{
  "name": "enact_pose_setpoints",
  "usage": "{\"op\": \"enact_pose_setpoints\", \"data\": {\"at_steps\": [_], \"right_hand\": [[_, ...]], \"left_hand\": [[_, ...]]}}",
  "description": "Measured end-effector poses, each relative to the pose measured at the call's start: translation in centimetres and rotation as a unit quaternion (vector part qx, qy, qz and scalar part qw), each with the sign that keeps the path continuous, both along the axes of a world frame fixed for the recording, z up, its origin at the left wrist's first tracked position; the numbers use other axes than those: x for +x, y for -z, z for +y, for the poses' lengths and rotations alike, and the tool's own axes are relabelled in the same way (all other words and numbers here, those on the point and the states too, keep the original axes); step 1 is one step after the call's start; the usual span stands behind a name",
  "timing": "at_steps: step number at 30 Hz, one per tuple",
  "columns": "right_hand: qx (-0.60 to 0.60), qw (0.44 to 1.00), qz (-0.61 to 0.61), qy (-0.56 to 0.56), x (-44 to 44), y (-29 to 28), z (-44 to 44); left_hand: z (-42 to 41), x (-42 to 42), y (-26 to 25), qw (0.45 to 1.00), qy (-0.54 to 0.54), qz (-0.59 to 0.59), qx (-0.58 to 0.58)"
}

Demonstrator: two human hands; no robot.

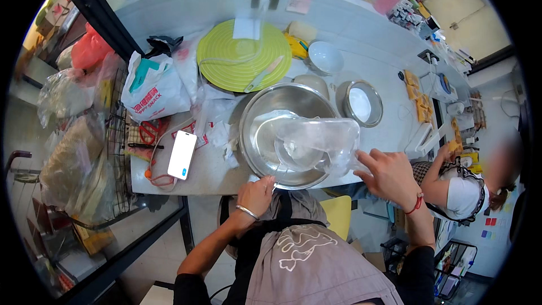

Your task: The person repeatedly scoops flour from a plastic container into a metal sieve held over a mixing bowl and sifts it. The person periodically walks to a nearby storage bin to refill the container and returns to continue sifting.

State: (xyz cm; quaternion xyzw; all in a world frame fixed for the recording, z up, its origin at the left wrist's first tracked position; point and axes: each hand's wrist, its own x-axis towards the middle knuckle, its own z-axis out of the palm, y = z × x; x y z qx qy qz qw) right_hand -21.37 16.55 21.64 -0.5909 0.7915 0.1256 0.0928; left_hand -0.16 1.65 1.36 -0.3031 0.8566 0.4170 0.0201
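A large stainless-steel mixing bowl [258, 101] stands at the table's front edge before me. My left hand [255, 197] pinches a thin metal handle [279, 173] at the bowl's near rim. This handle leads to a round shape over the bowl, seemingly a sieve, mostly hidden behind clear plastic. In my right hand [388, 174] is a clear plastic container [338, 129], tipped leftwards over the bowl. Some white matter [292, 149] shows through or below the container; I cannot tell exactly where it lies. The bowl's bottom looks pale and shiny.
Behind the bowl lies a green round mat [228, 61] with a spatula [264, 74]. A smaller metal bowl [377, 103] and a white bowl [326, 57] stand right. Leftwards are a phone [182, 154], scissors [149, 131] and a plastic bag [156, 89]. Another person [461, 190] works at right.
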Motion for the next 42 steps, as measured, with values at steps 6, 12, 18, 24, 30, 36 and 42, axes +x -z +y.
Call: {"op": "enact_pose_setpoints", "data": {"at_steps": [6, 12, 18, 24, 30, 36, 42], "right_hand": [[0.009, 1.000, 0.013, 0.022, 0.0, -0.8, 0.5], [-0.075, 0.994, 0.047, 0.060, -0.1, -1.4, 1.9], [-0.135, 0.985, 0.023, 0.102, -0.5, -1.1, 4.4], [-0.200, 0.967, 0.003, 0.156, -0.9, -0.4, 6.4], [-0.193, 0.963, -0.015, 0.190, -0.8, 0.5, 7.2], [-0.239, 0.937, -0.079, 0.244, 0.3, 1.4, 8.0], [-0.346, 0.845, -0.150, 0.380, 4.5, 2.9, 9.9]], "left_hand": [[-0.8, 0.0, -0.6, 0.999, -0.023, 0.010, 0.024], [-1.2, 0.6, 1.7, 0.999, -0.049, 0.018, 0.009], [-0.8, 0.9, 1.8, 0.998, -0.045, 0.031, 0.023], [-0.6, 0.9, 1.8, 0.999, -0.036, 0.022, 0.015], [-0.8, 1.1, 1.7, 0.999, -0.034, 0.005, 0.032], [-0.8, 1.8, 2.0, 0.999, -0.034, 0.026, 0.009], [-2.8, 2.1, 2.1, 1.000, -0.003, 0.031, 0.004]]}}
